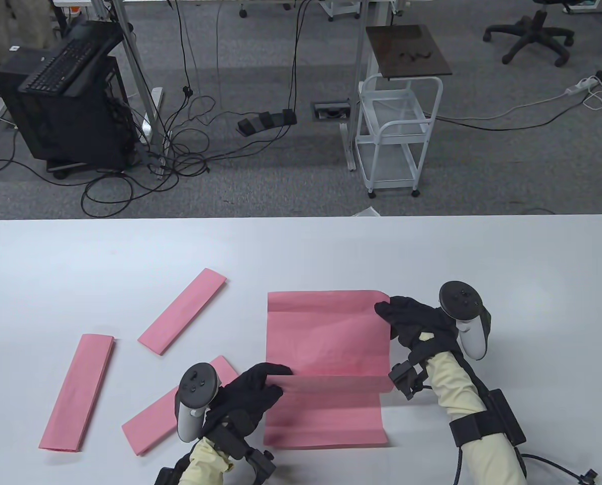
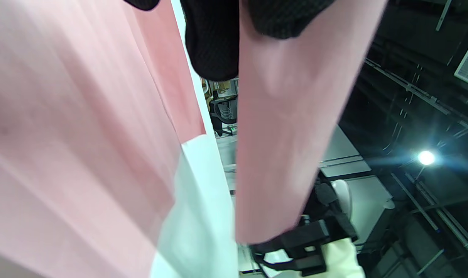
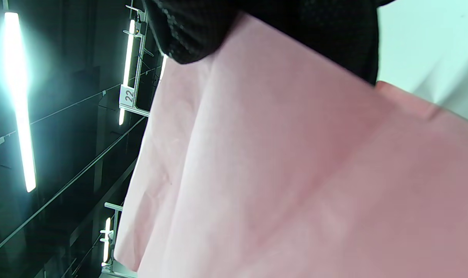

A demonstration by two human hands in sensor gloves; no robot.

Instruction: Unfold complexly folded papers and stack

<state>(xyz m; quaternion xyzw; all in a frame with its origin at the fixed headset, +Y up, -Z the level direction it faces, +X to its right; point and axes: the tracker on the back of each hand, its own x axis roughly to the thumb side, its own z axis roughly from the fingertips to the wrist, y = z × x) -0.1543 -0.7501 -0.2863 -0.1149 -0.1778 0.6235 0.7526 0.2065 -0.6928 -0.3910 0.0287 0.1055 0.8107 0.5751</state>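
Note:
A large pink paper sheet (image 1: pixel 326 333) lies partly unfolded at the middle of the white table (image 1: pixel 301 247), with a crease across it and its near part (image 1: pixel 326 417) flat. My left hand (image 1: pixel 277 378) grips its left edge at the crease. My right hand (image 1: pixel 386 309) grips its right edge near the far corner. In the left wrist view the paper (image 2: pixel 288 116) runs between my gloved fingers (image 2: pixel 214 46). In the right wrist view the sheet (image 3: pixel 295 173) hangs under my fingers (image 3: pixel 295 31). Three folded pink strips lie to the left: one far (image 1: pixel 182 310), one at the left (image 1: pixel 78 393), one (image 1: pixel 152 417) beside my left hand.
The table's far edge runs across the middle of the table view. Beyond it on the floor stand a white cart (image 1: pixel 392 136), a black computer case (image 1: pixel 63 101) and loose cables.

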